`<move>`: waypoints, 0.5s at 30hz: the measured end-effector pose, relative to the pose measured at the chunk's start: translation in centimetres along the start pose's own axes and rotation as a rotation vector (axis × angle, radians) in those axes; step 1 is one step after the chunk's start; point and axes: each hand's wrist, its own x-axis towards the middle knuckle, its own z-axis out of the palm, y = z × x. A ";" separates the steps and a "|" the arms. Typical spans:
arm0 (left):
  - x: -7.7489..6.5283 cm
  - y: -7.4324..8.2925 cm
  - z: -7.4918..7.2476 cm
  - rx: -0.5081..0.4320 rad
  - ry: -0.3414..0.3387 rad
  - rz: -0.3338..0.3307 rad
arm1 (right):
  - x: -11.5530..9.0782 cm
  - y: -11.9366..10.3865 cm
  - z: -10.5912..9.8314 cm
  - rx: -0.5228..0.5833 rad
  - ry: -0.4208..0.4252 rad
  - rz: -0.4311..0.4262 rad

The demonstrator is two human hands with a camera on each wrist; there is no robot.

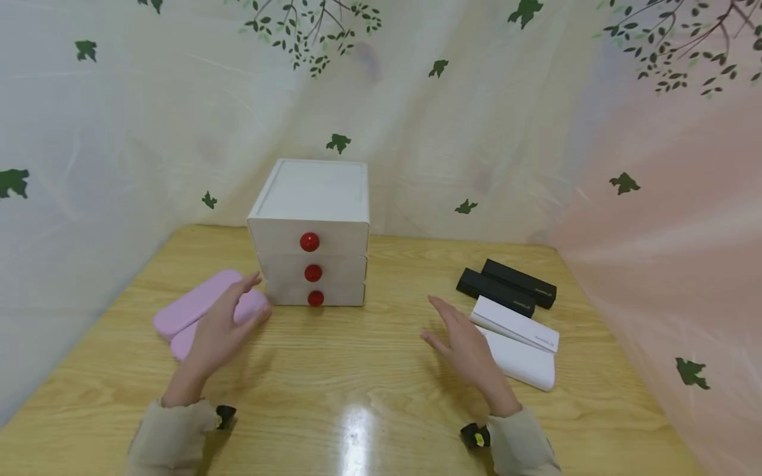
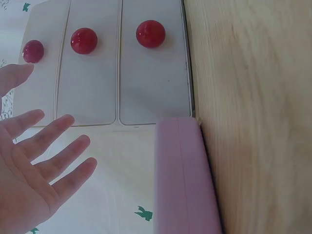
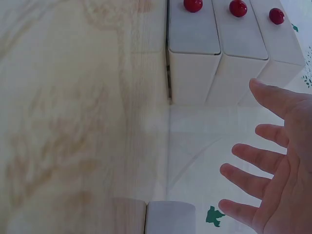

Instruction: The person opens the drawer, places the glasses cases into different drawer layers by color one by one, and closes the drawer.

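Observation:
My left hand (image 1: 221, 327) hovers over two pink oblong cases (image 1: 193, 301), its fingers spread and holding nothing; it hides part of them. In the left wrist view a rounded pink case (image 2: 183, 170) lies below the open palm, apart from the fingers. My right hand (image 1: 467, 347) is held above the table, fingers extended, just left of a white oblong case (image 1: 526, 363) and a slim white box (image 1: 520, 324). Nothing is between its fingers in the right wrist view. Behind the white pair lie two black oblong boxes (image 1: 497, 291), side by side.
A white three-drawer cabinet (image 1: 321, 192) stands at the back, left of centre, its drawers closed, each with a round red knob (image 1: 309, 242). The wooden table (image 1: 369, 370) meets a leaf-patterned curtain (image 1: 405, 132) behind and at both sides.

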 end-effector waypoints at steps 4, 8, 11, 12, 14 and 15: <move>1.0 -0.3 -0.7 -0.083 0.019 0.018 | 0.0 0.0 0.1 -0.019 0.000 -0.004; 2.6 -0.4 -1.6 -0.142 0.038 0.022 | 0.1 0.1 0.2 -0.028 0.012 -0.008; 3.9 -0.5 -2.2 -0.173 0.051 0.032 | 0.1 0.1 0.3 -0.030 0.016 -0.011; 4.3 -0.5 -2.3 -0.184 0.054 0.032 | 0.0 0.1 0.3 -0.026 0.015 -0.011; 5.1 -0.6 -2.7 -0.201 0.065 0.031 | 0.0 0.1 0.3 -0.013 0.010 -0.012; 5.5 -0.6 -2.9 -0.216 0.067 0.024 | 0.0 0.1 0.4 -0.003 0.005 -0.011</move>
